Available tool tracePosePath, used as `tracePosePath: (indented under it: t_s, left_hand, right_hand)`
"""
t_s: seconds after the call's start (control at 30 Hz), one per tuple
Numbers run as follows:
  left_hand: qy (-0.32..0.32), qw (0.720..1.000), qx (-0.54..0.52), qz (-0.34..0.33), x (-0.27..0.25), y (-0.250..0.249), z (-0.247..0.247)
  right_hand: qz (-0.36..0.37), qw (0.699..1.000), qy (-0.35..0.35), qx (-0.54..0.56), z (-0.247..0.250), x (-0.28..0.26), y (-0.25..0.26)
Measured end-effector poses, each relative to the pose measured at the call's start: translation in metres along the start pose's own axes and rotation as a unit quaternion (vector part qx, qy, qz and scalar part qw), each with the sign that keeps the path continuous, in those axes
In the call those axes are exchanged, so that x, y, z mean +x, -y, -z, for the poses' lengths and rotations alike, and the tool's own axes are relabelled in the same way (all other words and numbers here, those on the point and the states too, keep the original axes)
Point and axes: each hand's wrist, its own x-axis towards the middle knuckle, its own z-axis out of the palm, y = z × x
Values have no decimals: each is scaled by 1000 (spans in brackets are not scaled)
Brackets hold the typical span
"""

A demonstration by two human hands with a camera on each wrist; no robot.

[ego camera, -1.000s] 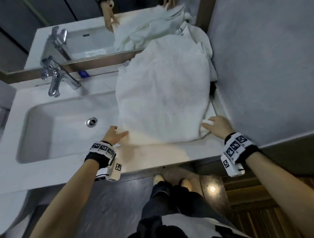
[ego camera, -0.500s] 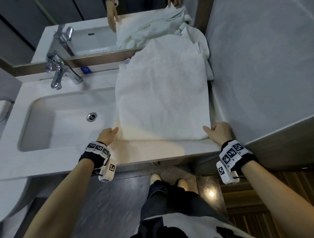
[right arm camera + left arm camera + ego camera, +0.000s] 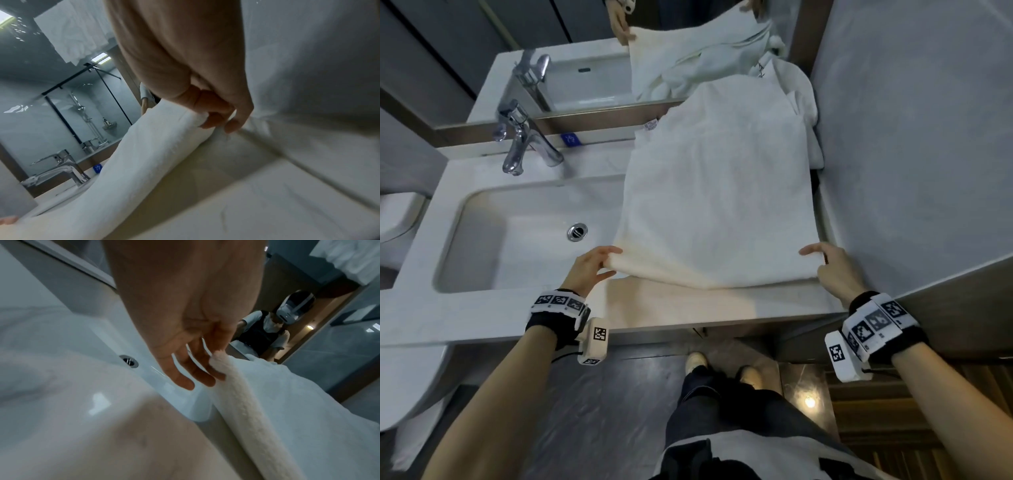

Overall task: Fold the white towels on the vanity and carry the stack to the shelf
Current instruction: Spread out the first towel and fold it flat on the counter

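Observation:
A white towel [image 3: 719, 192] lies spread over the right part of the vanity top [image 3: 681, 308], its far end against the mirror. My left hand [image 3: 602, 263] pinches its near left corner [image 3: 218, 363], lifted a little off the counter at the sink's edge. At the near right corner [image 3: 197, 120], beside the wall, my right hand [image 3: 822, 260] grips the towel with curled fingers. More crumpled white towels [image 3: 804, 113] are bunched at the far right corner behind it.
The sink basin [image 3: 524, 236] with its drain [image 3: 577, 231] lies to the left, a chrome faucet [image 3: 520, 137] behind it. A mirror [image 3: 585, 51] runs along the back. A grey wall [image 3: 911, 137] closes the right side. My feet stand on dark floor [image 3: 602, 411] below the counter.
Both hands have taken hold of the towel's near corners, and the near edge is now raised off the counter, the left corner highest. The towel lies flatter and squarer than before.

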Motion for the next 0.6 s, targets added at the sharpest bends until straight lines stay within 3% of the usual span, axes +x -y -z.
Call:
tracePosePath:
  t_s: [0.13,0.3,0.4,0.6]
  left_hand:
    - [27,997,64,-24,0,-5,7]
    - [-90,963,212,-139,14,-10,11]
    - [-165,957,181,-156,35,-21,12]
    - [-122,976,38,-173,96,-64,15]
  right_hand:
    - [31,999,-19,5,2,5,8]
    - [81,986,-135,48,7,19,32]
    - [91,972,-217,-1,14,32,53]
    - [141,947,-263,117,20,79,103]
